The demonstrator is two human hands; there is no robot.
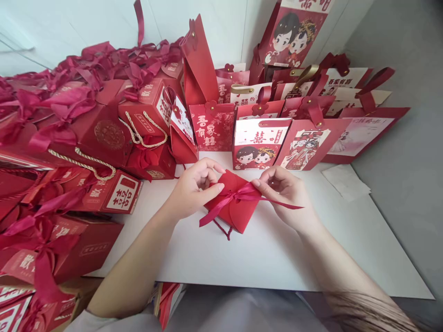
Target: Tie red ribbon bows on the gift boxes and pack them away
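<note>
A small red box [242, 214] with curved overlapping flaps stands over the white table [294, 258], between my two hands. On its top a dark pink ribbon [238, 196] is tied in a bow, its tails hanging to both sides. My left hand [197, 186] has its thumb and fingers at the left end of the bow and the box's upper left edge. The thumb and forefinger of my right hand [285, 196] pinch the bow's right loop. A dark red cord [224, 229] shows under the box. The box's underside is hidden.
Many red boxes with bows [100, 124] are piled along the left. Upright red and white gift bags [259, 143] line the back of the table. A white paper [346, 182] lies at the right, near the grey wall [408, 152]. An open carton [81, 295] sits lower left.
</note>
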